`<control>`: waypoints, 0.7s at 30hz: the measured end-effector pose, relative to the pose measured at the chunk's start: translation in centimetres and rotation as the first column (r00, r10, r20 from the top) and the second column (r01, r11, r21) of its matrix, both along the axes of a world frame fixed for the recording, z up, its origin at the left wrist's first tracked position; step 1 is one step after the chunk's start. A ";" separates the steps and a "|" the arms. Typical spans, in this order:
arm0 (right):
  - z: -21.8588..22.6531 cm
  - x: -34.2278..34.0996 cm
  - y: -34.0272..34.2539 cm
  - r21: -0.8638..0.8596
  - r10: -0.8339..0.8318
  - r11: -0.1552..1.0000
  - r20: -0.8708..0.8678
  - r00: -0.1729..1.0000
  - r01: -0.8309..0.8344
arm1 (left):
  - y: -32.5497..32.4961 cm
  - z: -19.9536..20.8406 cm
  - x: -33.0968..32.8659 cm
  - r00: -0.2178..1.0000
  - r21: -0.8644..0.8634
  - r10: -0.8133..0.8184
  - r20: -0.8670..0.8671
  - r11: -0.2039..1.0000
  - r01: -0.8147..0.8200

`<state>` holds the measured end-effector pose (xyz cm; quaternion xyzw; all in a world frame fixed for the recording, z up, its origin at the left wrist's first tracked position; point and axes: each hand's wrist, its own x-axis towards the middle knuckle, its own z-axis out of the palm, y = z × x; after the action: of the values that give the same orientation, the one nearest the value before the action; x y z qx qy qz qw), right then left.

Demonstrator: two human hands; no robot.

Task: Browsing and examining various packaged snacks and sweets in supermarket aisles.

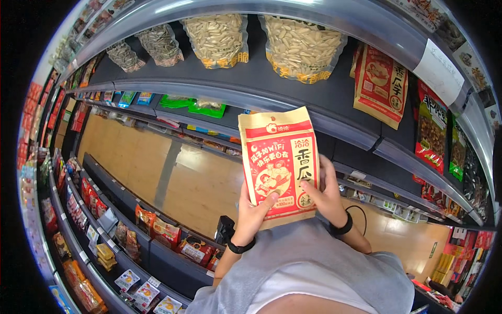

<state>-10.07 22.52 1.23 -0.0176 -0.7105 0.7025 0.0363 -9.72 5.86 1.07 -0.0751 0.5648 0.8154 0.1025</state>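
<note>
Before the shelf's front edge (348,125), I am clamping the red-and-tan packet (274,162) by its lower sides with left hand (252,212) and right hand (325,198), judging it light, pliant and best gripped there.

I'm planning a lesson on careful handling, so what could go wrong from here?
The bag is gripped low between the left hand and right hand, its top unsupported, so it might tip or slip. Squeezing too hard from both sides could crease it. If swung carelessly, it might bump the shelf seen just beyond its top.
</note>
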 end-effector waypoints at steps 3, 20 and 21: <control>0.7 0.6 -0.3 0.561 -0.030 0.808 -0.264 0.964 0.179 | 0.1 -0.6 0.4 0.989 -0.128 0.080 -0.127 0.987 -0.096; 0.6 -2.1 -0.1 -0.691 0.286 0.721 0.214 0.934 -0.062 | -1.9 2.4 -0.1 0.978 -0.085 -0.199 -0.054 0.977 0.194; 0.6 -2.1 -0.3 -0.671 0.280 0.739 0.226 0.933 -0.060 | -1.9 2.4 0.0 0.984 -0.069 -0.175 -0.045 0.983 0.171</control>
<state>-12.19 22.27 1.87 -0.0741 -0.4149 0.8943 -0.1501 -9.71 4.00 3.51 -0.0084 0.5978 0.7862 0.1561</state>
